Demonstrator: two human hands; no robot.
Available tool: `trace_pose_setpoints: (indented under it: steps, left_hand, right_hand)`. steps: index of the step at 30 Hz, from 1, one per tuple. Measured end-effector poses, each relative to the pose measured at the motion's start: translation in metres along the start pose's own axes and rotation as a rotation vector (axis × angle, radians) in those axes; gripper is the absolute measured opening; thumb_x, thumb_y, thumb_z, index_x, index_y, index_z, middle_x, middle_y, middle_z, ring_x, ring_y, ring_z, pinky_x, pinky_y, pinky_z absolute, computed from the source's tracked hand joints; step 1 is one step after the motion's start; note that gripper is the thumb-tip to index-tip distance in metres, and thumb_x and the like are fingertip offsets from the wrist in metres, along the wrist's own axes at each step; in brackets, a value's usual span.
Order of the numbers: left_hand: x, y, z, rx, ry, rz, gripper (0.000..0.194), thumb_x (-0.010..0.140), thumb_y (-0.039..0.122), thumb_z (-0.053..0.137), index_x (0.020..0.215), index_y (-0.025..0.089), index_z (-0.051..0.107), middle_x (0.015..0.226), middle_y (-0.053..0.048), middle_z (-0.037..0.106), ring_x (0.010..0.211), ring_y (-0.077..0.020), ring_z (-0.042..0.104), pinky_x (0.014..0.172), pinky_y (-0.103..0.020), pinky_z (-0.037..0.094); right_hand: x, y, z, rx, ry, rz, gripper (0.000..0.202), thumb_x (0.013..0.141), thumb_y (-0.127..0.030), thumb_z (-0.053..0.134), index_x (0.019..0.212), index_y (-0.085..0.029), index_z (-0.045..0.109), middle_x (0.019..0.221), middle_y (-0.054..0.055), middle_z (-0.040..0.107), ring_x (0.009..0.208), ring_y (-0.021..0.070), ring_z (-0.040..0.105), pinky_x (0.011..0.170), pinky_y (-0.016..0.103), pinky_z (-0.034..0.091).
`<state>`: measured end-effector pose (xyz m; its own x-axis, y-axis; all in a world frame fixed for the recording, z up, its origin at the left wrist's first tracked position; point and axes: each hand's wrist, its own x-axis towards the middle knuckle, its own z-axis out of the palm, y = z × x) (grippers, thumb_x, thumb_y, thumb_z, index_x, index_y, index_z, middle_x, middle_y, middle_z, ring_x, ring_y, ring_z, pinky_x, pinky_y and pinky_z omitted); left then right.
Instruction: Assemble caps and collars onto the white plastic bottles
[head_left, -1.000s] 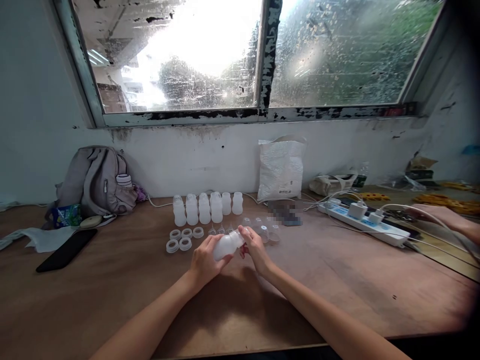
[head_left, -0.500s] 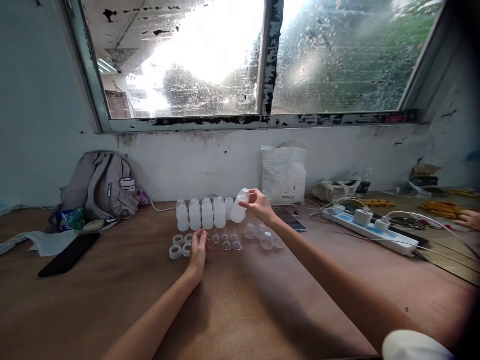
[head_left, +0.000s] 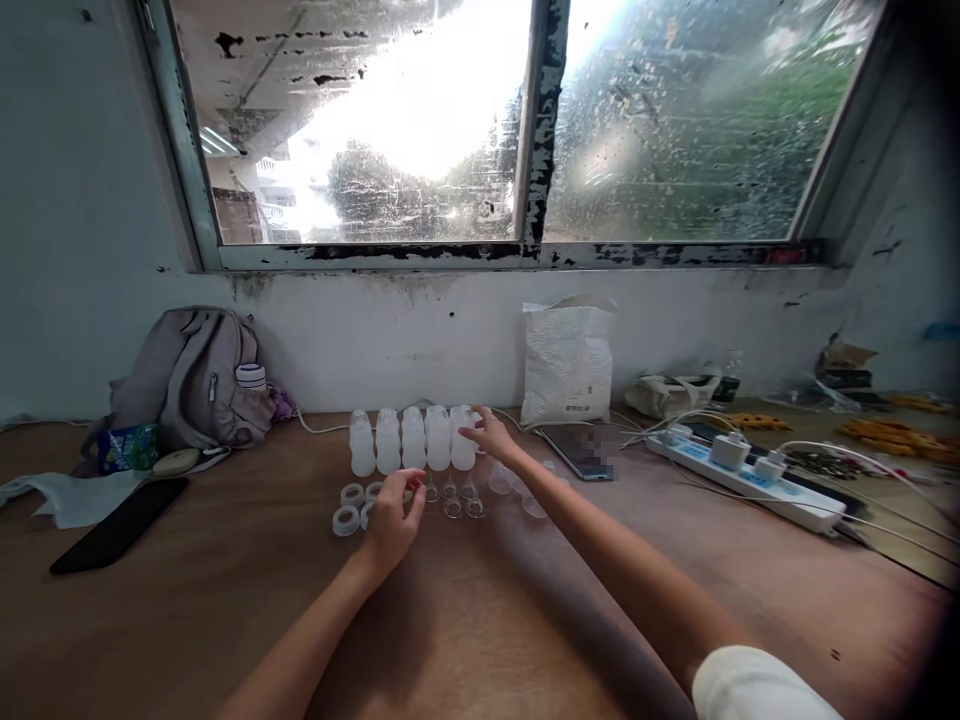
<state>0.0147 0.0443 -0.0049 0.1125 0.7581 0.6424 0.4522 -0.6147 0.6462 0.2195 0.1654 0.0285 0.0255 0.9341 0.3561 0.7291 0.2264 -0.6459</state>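
Observation:
Several frosted baby bottles [head_left: 388,445] stand upright in a row near the wall. At the row's right end, my right hand [head_left: 491,437] has its thumb and fingers at the upper part of a baby bottle [head_left: 462,452], which stands upright. My left hand [head_left: 394,515] hovers over the white collar rings [head_left: 346,520], thumb and fingers apart, with nothing seen in it; it hides some rings. Clear bottle nipples [head_left: 452,507] lie between my hands. Translucent dome caps [head_left: 501,480] sit under my right wrist, partly covered by it.
Left: a grey backpack [head_left: 195,370] and a black phone-like slab [head_left: 120,525]. Behind right: a white plastic package [head_left: 568,365] and a phone [head_left: 577,450]. Far right: a power strip [head_left: 750,475] with chargers and trailing cables, and orange items [head_left: 892,437].
My right hand has brought the tilted baby bottle down and left, upright into the row's end. My left hand's fingers have spread. The co-worker's hand at the right edge is gone.

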Motion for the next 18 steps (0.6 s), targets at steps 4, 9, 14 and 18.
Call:
trace_pose_setpoints:
  steps: [4,9,14,18]
  left_hand:
    - [0.007,0.0,-0.021,0.423,-0.225,0.383,0.019,0.08,0.02,0.041,0.093,0.019,0.055,0.09,-0.006,0.058,0.088,-0.0184,0.051,0.08,-0.032,0.039]
    - [0.0,-0.022,-0.053,0.785,-0.214,0.343,0.027,0.077,0.033,0.048,0.098,0.019,0.057,0.109,-0.01,0.054,0.101,-0.026,0.047,0.091,-0.048,0.025]
    - [-0.014,-0.037,-0.065,0.922,-0.265,0.288,0.034,0.074,0.045,0.049,0.092,0.019,0.06,0.111,-0.012,0.053,0.105,-0.0285,0.043,0.095,-0.053,0.014]
    - [-0.019,-0.033,-0.058,0.982,-0.173,0.191,0.034,0.072,0.047,0.05,0.084,0.018,0.062,0.103,-0.012,0.056,0.101,-0.0286,0.045,0.096,-0.055,0.01]
  right_hand:
    - [-0.015,-0.006,-0.004,-0.05,0.027,-0.047,0.056,0.066,-0.028,0.063,0.115,-0.014,0.039,0.092,0.01,0.058,0.088,0.0208,0.055,0.073,0.03,0.042]
    - [-0.079,-0.013,-0.015,-0.372,0.069,-0.336,0.027,0.085,-0.036,0.035,0.087,-0.016,0.053,0.084,0.01,0.06,0.087,0.0225,0.054,0.073,0.03,0.038]
    - [-0.129,-0.007,-0.004,-0.61,-0.116,-0.216,0.034,0.083,-0.045,0.034,0.088,-0.016,0.052,0.075,0.01,0.063,0.069,0.0223,0.059,0.057,0.026,0.036]
    - [-0.132,0.002,0.009,-0.592,-0.12,-0.192,0.028,0.081,-0.04,0.04,0.088,-0.016,0.053,0.087,0.01,0.061,0.08,0.0226,0.058,0.061,0.026,0.038]
